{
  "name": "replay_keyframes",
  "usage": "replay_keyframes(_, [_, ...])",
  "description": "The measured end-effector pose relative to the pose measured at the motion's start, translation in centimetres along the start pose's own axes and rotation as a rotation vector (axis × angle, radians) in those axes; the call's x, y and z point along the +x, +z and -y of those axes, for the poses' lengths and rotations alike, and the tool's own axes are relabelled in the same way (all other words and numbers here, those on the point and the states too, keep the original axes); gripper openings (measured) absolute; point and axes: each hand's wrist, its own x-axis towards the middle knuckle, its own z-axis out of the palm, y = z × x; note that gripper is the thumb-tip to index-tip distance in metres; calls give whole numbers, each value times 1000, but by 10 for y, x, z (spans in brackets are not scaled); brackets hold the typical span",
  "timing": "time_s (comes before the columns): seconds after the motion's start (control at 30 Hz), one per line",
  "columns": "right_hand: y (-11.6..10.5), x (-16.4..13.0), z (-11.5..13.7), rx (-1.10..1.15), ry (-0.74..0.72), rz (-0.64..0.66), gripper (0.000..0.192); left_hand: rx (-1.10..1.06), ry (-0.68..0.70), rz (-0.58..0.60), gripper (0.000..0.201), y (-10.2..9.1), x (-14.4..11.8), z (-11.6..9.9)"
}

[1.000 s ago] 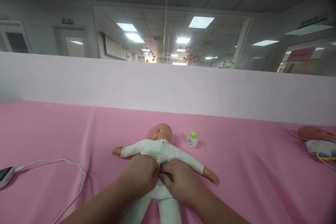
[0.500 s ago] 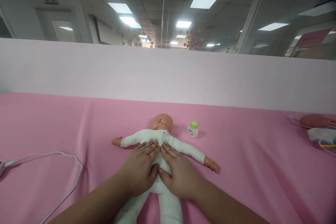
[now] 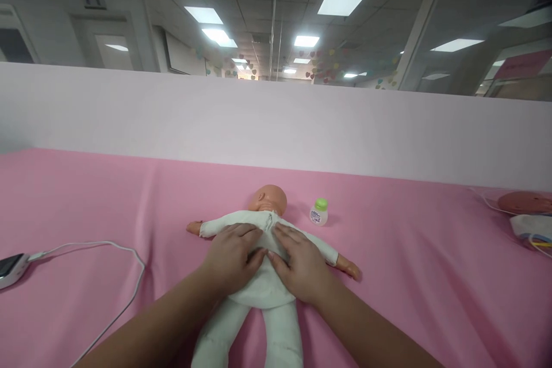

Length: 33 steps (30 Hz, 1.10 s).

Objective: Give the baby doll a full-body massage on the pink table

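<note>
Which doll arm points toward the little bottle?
The arm under the right hand side; it reaches out below the bottle. The other arm points away.

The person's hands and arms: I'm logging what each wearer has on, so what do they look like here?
Both the left hand and the right hand are bare: no gloves, and no rings or watch that I can see. The forearms show no sleeves up to the picture's edge.

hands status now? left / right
Left hand: open, palm flat on the doll, holding nothing.
Right hand: open, flat on the doll's chest, holding nothing.
</note>
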Motion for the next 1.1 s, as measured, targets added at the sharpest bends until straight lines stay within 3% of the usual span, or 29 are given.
replay_keyframes(0.07, [2, 1, -1, -39, -11, 31, 65, 54, 65, -46, 49, 11, -3, 4])
replay_keyframes(0.13, [2, 2, -1, -36, -15, 85, 66, 80, 90, -21, 60, 18, -5, 6])
replay_keyframes(0.3, [-1, 2, -2, 8, -39, 165, 61, 74, 63, 125, 58, 21, -2, 6])
replay_keyframes(0.6, [13, 2, -9, -5, 11, 90, 80, 124, 68, 74, 68, 25, -3, 10])
replay_keyframes(0.73, [13, 4, -12, 11, 29, 158, 77, 107, 63, 146, 70, 29, -2, 13])
replay_keyframes(0.93, [7, 4, -11, -24, -6, 190, 75, 73, 36, 219, 65, 19, 4, 13])
replay_keyframes(1.1, [12, 5, -15, -44, 25, 180, 92, 81, -7, 216, 81, 22, 3, 19])
